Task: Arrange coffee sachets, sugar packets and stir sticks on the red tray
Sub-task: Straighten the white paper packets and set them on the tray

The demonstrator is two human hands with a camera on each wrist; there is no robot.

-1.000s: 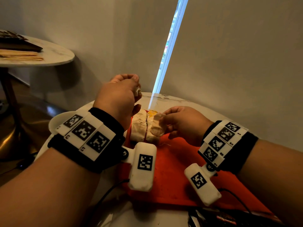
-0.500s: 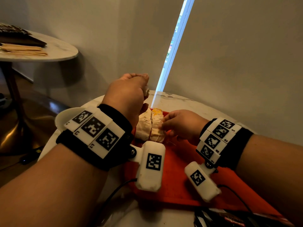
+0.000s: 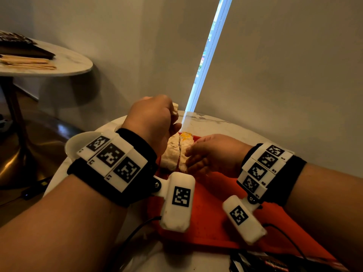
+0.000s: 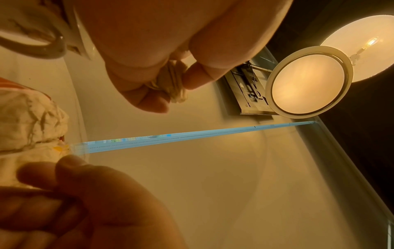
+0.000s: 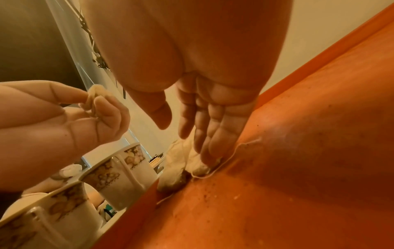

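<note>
A red tray [image 3: 206, 218] lies on a round marble table [image 3: 206, 122]. Two rows of white sachets [image 3: 172, 154] stand packed at its far left corner. My left hand [image 3: 174, 112] hovers above them and pinches a small stack of sachets [image 4: 170, 84] between thumb and fingers. My right hand [image 3: 188, 160] reaches in from the right, and its straight fingers [image 5: 204, 148] touch the near end of the right row [image 5: 198, 166], thumb held apart. A loose thread [image 5: 234, 151] lies on the tray beside them.
Patterned cups [image 5: 119, 168] and a white saucer [image 3: 78, 142] stand left of the tray. A dark packet [image 3: 265, 262] lies at the table's front edge. The wall is close behind the table. A side table [image 3: 59, 63] stands far left.
A second ago my right hand pinched a sachet; it set it into the right row and now only touches the row with straight fingers. The left hand kept its stack aloft.
</note>
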